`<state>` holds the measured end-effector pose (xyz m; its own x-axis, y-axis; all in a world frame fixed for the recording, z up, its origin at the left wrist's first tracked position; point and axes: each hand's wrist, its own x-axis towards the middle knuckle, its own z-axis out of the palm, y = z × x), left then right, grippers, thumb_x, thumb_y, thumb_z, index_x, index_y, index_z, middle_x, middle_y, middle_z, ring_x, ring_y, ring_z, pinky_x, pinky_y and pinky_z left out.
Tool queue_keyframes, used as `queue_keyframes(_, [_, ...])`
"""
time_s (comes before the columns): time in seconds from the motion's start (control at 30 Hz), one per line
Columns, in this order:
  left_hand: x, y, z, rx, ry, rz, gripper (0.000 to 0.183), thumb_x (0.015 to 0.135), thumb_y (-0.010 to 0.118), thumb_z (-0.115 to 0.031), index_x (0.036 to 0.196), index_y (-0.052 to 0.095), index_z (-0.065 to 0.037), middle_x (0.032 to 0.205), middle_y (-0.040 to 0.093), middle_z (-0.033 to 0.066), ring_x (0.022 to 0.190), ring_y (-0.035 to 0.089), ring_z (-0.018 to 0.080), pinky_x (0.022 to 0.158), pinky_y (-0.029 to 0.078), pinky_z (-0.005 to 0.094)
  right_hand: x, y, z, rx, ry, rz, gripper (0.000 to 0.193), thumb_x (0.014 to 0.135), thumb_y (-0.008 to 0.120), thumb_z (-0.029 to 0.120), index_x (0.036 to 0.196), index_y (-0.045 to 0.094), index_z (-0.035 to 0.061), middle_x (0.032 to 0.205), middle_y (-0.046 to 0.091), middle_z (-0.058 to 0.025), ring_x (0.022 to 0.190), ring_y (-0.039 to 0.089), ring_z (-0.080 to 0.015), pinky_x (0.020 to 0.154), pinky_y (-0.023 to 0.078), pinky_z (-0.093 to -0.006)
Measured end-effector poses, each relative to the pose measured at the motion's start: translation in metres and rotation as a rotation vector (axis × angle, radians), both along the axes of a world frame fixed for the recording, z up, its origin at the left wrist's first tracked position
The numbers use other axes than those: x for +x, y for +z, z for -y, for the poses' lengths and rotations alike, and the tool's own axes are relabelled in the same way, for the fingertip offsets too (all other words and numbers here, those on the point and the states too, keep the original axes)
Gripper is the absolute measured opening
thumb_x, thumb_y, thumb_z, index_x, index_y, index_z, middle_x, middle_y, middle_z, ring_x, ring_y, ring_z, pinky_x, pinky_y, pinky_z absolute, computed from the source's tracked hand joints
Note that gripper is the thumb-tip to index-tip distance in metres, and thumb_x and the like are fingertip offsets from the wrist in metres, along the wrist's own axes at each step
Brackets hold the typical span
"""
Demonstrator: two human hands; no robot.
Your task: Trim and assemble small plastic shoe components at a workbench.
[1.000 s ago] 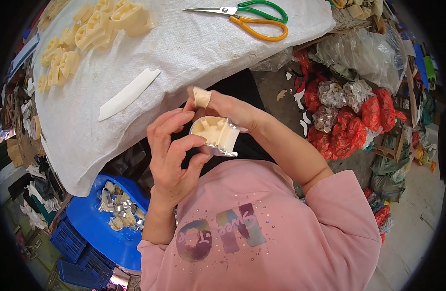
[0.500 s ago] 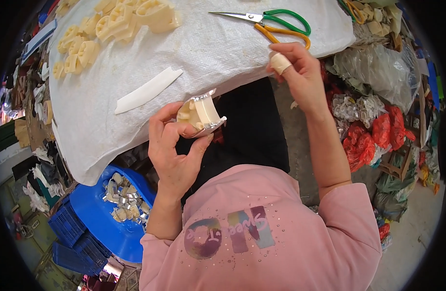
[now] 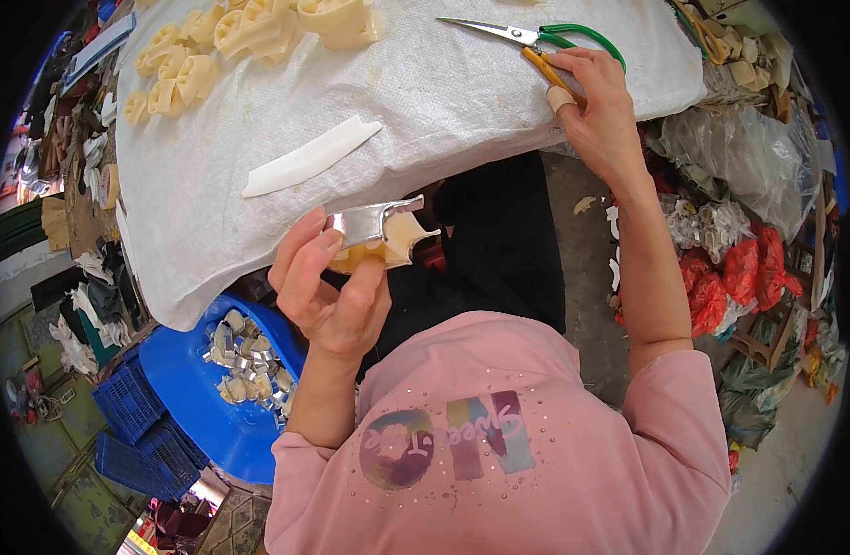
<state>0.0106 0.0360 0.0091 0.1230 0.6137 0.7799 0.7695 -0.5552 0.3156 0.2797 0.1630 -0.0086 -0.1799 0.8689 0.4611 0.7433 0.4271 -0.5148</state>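
Note:
My left hand is closed on a cream-coloured moulded piece with shiny silver sides, held just off the table's front edge. One silver side faces up, and the fingers cover part of the piece. My right hand, with a tan wrap on one digit, has its fingers around the orange handle of the scissors. These scissors lie on the white woven cloth, blades pointing left, their other handle green. A curved white strip rests on the cloth beyond my left hand.
Several cream moulded pieces cluster at the far left of the cloth. Below, on the left, a blue basin holds silver-and-cream pieces, beside blue crates. Clear plastic and red bags pile up on the right.
My right hand has come down onto the scissors' orange handle. In my left hand the piece has turned, bringing a silver side upward. The whole view has shifted slightly.

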Motion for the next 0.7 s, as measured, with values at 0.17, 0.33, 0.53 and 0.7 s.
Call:
queue_keyframes(0.17, [-0.005,0.005,0.003,-0.091,-0.022,-0.068,0.039,0.058,0.078,0.008,0.084,0.056,-0.01,0.113,0.039,0.0102,0.111,0.049,0.0337,0.09,0.047,0.0384,-0.004,-0.002,-0.001,0.033,-0.084,0.154,0.037,0.072,0.059,0.002,0.109,0.06,0.0077,0.109,0.051,-0.0138,0.104,0.045,-0.0334,0.089,0.039,-0.0398])
queue_keyframes(0.33, [0.006,0.003,-0.006,-0.38,-0.052,0.235,0.034,0.06,0.078,0.005,0.08,0.053,-0.007,0.115,0.044,0.0131,0.105,0.051,0.0271,0.085,0.045,0.034,0.001,-0.005,-0.012,0.128,-0.109,0.302,0.042,0.071,0.059,0.003,0.113,0.059,0.0088,0.111,0.051,-0.0158,0.104,0.046,-0.0346,0.09,0.04,-0.0412])
queue_keyframes(0.53, [0.028,0.009,-0.026,-0.454,-0.063,0.2,0.032,0.059,0.078,0.001,0.077,0.053,-0.006,0.111,0.052,0.0143,0.097,0.053,0.0249,0.08,0.045,0.0317,0.004,0.003,-0.024,0.02,-0.07,0.231,0.048,0.073,0.065,0.007,0.119,0.055,0.0093,0.11,0.05,-0.0162,0.104,0.047,-0.0327,0.09,0.041,-0.0389])
queue_keyframes(0.7, [0.042,0.009,-0.047,-0.506,-0.091,0.159,0.029,0.059,0.076,0.003,0.076,0.053,-0.005,0.11,0.053,0.0139,0.096,0.054,0.0258,0.077,0.045,0.0317,0.004,0.018,-0.013,0.014,-0.1,0.167,0.047,0.077,0.061,0.018,0.122,0.051,0.0072,0.106,0.051,-0.0196,0.096,0.054,-0.0325,0.084,0.046,-0.0399])
